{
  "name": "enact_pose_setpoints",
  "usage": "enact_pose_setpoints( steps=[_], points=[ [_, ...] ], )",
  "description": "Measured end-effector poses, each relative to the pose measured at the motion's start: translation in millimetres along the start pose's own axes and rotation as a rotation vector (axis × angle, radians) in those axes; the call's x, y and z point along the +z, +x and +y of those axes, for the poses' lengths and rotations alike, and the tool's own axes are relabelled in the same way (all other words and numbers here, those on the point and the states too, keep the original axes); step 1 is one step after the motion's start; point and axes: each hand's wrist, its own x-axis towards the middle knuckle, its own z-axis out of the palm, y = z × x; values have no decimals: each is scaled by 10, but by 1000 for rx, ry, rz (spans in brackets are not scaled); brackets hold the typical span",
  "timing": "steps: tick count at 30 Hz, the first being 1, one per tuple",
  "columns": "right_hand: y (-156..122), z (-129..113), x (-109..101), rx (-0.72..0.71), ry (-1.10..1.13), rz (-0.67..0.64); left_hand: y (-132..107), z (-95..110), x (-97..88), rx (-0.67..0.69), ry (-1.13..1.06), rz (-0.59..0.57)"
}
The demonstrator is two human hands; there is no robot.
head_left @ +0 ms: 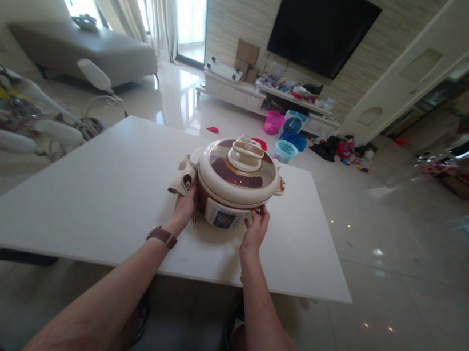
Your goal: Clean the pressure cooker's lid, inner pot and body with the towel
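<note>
A cream and brown electric cooker (203, 178) stands on the white table, its lid on. The lid has a see-through window and a raised handle (247, 149); a control panel (225, 218) faces me. At the cooker's left side, my left hand (184, 208) is closed on a folded beige cloth (182, 177), pressing it against the body. Part of the left fingers is hidden by the cloth. My right hand (255, 231) has its fingers bent against the cooker's front right, just under the rim and beside the panel.
The white table (127, 202) extends farther to the left than to the right. Beyond it on the tiled floor are a pink basket (273, 123), a light blue basket (285, 150) and a cluttered low cabinet (245, 97). Blurred metal equipment (50, 131) stands at the left.
</note>
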Motion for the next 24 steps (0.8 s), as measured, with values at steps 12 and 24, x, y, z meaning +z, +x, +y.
enact_pose_setpoints(
  steps=[12,24],
  points=[
    [-22,-47,11,14,4,6,-332,249,214,69,-250,155],
    [-38,-64,7,21,-12,-6,-632,314,123,947,429,-224]
  ],
)
